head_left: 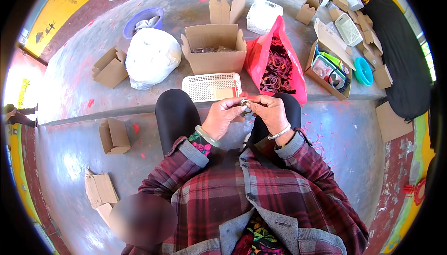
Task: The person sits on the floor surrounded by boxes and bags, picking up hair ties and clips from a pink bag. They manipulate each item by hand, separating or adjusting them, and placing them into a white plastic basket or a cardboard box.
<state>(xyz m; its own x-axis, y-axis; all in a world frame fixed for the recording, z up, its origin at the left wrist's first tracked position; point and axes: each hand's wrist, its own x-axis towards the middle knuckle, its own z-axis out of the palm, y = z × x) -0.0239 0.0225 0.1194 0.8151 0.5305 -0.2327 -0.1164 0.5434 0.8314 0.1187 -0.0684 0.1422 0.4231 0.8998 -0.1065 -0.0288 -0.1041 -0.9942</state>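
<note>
Head view: I see both forearms in plaid sleeves raised over my knees.
Left hand (222,115): fingers curled, pinching the small round metallic piece (245,102).
Right hand (270,110): fingertips pinch the same piece, touching the left.
Piece position: above my lap, just before the white plastic lattice basket (212,86).
Beside: pink bag of hair bands (275,66).

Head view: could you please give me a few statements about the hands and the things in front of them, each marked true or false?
1. Both hands, left hand and right hand, meet on a small ring-like item. True.
2. The white basket sits on the person's lap. False: it lies on the ledge past the knees.
3. The red bag holds mixed loops and bands. True.
4. The white sack lies right of the red bag. False: it lies left, beside the open cardboard box.
</note>
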